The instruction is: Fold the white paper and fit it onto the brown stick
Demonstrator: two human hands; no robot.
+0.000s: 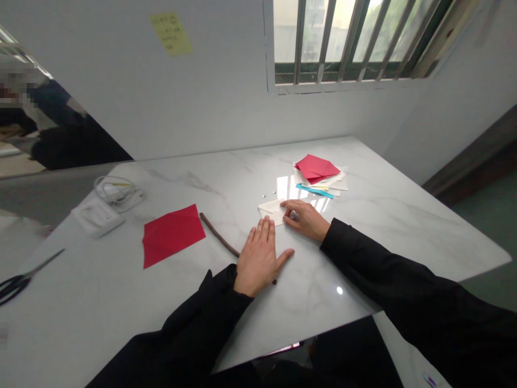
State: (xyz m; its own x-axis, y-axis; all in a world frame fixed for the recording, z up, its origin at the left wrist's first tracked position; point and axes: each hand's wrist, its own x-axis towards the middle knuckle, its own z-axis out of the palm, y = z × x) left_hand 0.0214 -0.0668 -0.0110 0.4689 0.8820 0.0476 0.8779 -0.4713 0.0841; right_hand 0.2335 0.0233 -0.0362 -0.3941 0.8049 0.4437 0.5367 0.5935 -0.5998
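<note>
A small folded piece of white paper (271,209) lies on the marbled white table (375,215). My left hand (258,258) is laid flat with its thumb spread, fingertips at the paper's near edge. At the paper's right end, my right hand (307,220) has its fingers bent and closed on the edge; a small shiny patch shows between thumb and fingers. A thin brown stick (218,236) runs beneath my left hand, which hides its middle. To the left of the stick is a sheet of red paper (173,235).
Behind my right hand sits a pile of folded papers, red paper (315,168) on top and a blue piece (315,191) below. Scissors (24,280) lie far left, near a white box (97,218) and coiled cable (119,191). A barred window (343,40) is beyond.
</note>
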